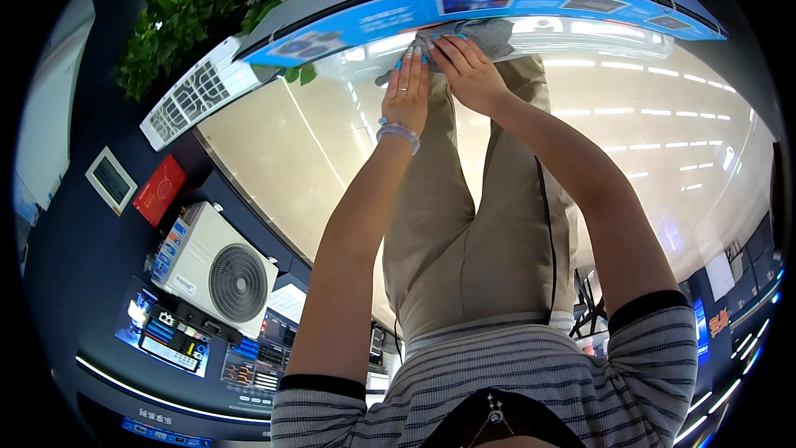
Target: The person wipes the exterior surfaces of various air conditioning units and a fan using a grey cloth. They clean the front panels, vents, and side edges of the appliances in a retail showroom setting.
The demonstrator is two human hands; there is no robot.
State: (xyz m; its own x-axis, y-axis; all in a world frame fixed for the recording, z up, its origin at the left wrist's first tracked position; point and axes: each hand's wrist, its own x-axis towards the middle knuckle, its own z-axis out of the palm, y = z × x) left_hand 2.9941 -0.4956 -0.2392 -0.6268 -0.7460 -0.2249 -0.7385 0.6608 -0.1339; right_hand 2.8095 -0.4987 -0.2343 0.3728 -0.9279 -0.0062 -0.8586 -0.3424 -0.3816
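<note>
A grey cloth (494, 36) lies bunched beneath my fingers, against the lower edge of a blue printed panel (398, 17). My left hand (407, 90), with blue nails, a ring and a pale bangle, holds the left part of the cloth with its fingers stretched out. Close beside it, my right hand (472, 78) presses its fingers onto the cloth from the right. The fingertips of both hands nearly meet over a gathered fold. Part of the cloth is hidden under the hands.
A glossy floor (653, 155) reflects ceiling lights. At the left are leafy green plants (180, 18), a white grille unit (196, 96), a framed wall display (112, 180), a red box (160, 190) and a Midea outdoor air-conditioner unit (217, 267). Shelving with light strips stands at the right.
</note>
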